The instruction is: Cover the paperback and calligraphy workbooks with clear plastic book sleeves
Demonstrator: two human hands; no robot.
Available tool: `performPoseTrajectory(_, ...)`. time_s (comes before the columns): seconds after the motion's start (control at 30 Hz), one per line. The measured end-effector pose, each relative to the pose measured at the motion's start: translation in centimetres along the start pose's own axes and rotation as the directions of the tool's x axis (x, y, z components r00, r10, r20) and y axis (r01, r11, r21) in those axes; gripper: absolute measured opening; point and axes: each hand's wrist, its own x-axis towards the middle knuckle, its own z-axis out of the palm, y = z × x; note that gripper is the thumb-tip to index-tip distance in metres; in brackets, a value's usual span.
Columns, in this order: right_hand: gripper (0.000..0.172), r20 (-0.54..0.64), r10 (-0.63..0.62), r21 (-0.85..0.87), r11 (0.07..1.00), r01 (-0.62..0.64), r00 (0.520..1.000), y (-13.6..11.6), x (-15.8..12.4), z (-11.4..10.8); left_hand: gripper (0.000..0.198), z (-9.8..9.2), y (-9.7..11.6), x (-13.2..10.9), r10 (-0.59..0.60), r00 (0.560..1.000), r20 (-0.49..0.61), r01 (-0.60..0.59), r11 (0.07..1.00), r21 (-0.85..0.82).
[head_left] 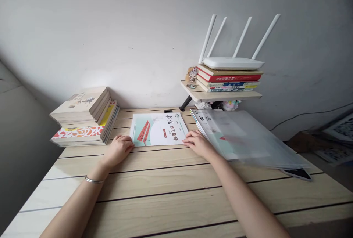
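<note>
Left hand (119,148) and right hand (199,144) touch the booklet (157,129), grip pinched or loose, can't tell; one rightward swing could shove those slippery-looking plastic sleeves (253,135)!

Both bare forearms came up from the lower edge of the view and slanted inward, so that the hands faced each other, well apart. The left forearm (74,205) leaned up and rightward; its wrist (103,166) was nearly straight, and the left hand (119,149) lay back uppermost, fingers (127,144) bent and bunched together, tips toward the right. The right forearm (239,194) leaned up and leftward into the right hand (200,145), which reached level with the left, its fingers looser, slightly bent and pointing left. Where each thumb pressed was probably underneath, too small to tell clearly.
</note>
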Motion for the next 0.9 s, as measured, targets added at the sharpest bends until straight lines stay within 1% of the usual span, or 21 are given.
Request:
performPoseTrajectory(0.17, 0.015, 0.102, 0.089, 0.038, 0.995, -0.094, 0.991, 1.2, -0.2, -0.7, 0.025, 0.0, 0.0, -0.2, -0.045, 0.999, -0.008, 0.045, 0.999, -0.019)
performPoseTrajectory(0.2, 0.016, 0.116, 0.123, 0.066, 0.989, -0.131, 0.986, 1.4, -0.2, -0.6, 0.023, 0.0, 0.1, -0.2, -0.074, 0.997, -0.008, 0.074, 0.997, -0.031)
performPoseTrajectory(0.27, 0.018, 0.143, 0.209, 0.144, 0.963, -0.229, 0.968, 1.6, -0.4, -0.5, 0.019, -0.2, 0.5, -0.1, -0.178, 0.984, -0.009, 0.177, 0.982, -0.07)
performPoseTrajectory(0.3, 0.018, 0.153, 0.259, 0.193, 0.938, -0.286, 0.954, 1.6, -0.4, -0.4, 0.017, -0.4, 0.8, 0.0, -0.244, 0.97, -0.002, 0.243, 0.965, -0.099)
performPoseTrajectory(0.37, 0.02, 0.159, 0.369, 0.283, 0.872, -0.4, 0.916, 1.5, -0.4, -0.2, 0.012, -0.6, 1.6, 0.1, -0.376, 0.926, 0.027, 0.375, 0.915, -0.147)
performPoseTrajectory(0.43, 0.025, 0.127, 0.488, 0.318, 0.805, -0.501, 0.864, 1.2, -0.1, -0.1, 0.013, -0.6, 2.5, 0.3, -0.468, 0.883, 0.027, 0.468, 0.876, -0.119)
performPoseTrajectory(0.47, 0.028, 0.103, 0.536, 0.313, 0.782, -0.538, 0.838, 1.0, 0.1, -0.1, 0.014, -0.6, 3.0, 0.3, -0.489, 0.873, 0.001, 0.487, 0.87, -0.074)
performPoseTrajectory(0.5, 0.029, 0.087, 0.577, 0.305, 0.76, -0.573, 0.812, 0.7, 0.3, -0.1, 0.015, -0.5, 3.4, 0.4, -0.486, 0.874, -0.032, 0.485, 0.874, -0.017)
performPoseTrajectory(0.57, 0.028, 0.104, 0.64, 0.302, 0.709, -0.637, 0.761, 0.3, 0.9, -0.1, 0.015, -0.1, 4.0, 0.5, -0.423, 0.903, -0.073, 0.428, 0.9, 0.08)
performPoseTrajectory(0.63, 0.025, 0.172, 0.676, 0.32, 0.65, -0.689, 0.717, 0.1, 1.6, -0.3, 0.014, 0.4, 4.2, 0.4, -0.343, 0.937, -0.063, 0.348, 0.93, 0.12)
performPoseTrajectory(0.67, 0.024, 0.209, 0.687, 0.326, 0.622, -0.712, 0.696, 0.1, 2.0, -0.4, 0.015, 0.6, 4.2, 0.4, -0.315, 0.948, -0.057, 0.319, 0.939, 0.127)
performPoseTrajectory(0.8, 0.025, 0.306, 0.726, 0.315, 0.534, -0.785, 0.616, 0.9, 3.9, -0.7, 0.017, 1.1, 3.7, 0.3, -0.258, 0.963, -0.079, 0.267, 0.952, 0.148)
performPoseTrajectory(0.9, 0.027, 0.326, 0.769, 0.292, 0.472, -0.832, 0.55, 1.5, 5.2, -0.6, 0.018, 1.2, 3.5, 0.3, -0.232, 0.967, -0.101, 0.246, 0.956, 0.162)
